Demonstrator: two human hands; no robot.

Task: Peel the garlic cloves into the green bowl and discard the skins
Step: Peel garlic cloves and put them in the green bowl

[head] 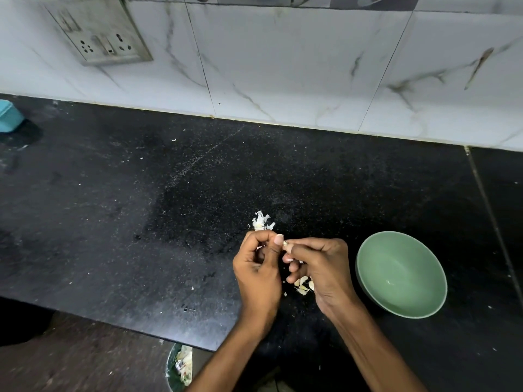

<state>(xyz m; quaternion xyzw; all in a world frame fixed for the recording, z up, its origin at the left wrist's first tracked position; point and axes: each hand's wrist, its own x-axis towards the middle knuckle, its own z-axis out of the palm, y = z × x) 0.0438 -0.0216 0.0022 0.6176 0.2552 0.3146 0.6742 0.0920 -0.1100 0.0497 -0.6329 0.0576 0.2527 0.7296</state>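
Observation:
Both hands meet over the black counter (141, 222), just left of the green bowl (402, 274). My left hand (259, 271) and my right hand (319, 267) pinch one small garlic clove (285, 243) between thumbs and fingertips. The clove is mostly hidden by the fingers. A little heap of white garlic skins (261, 222) lies just beyond the hands. More skins or cloves (304, 285) lie on the counter under my right hand. The bowl looks nearly empty, with one small pale piece (392, 282) inside.
A waste bin (179, 369) lined with a dark bag and holding scraps stands on the floor below the counter's front edge. A teal container (10, 116) sits at the far left. A tiled wall with a socket plate (100, 32) backs the counter.

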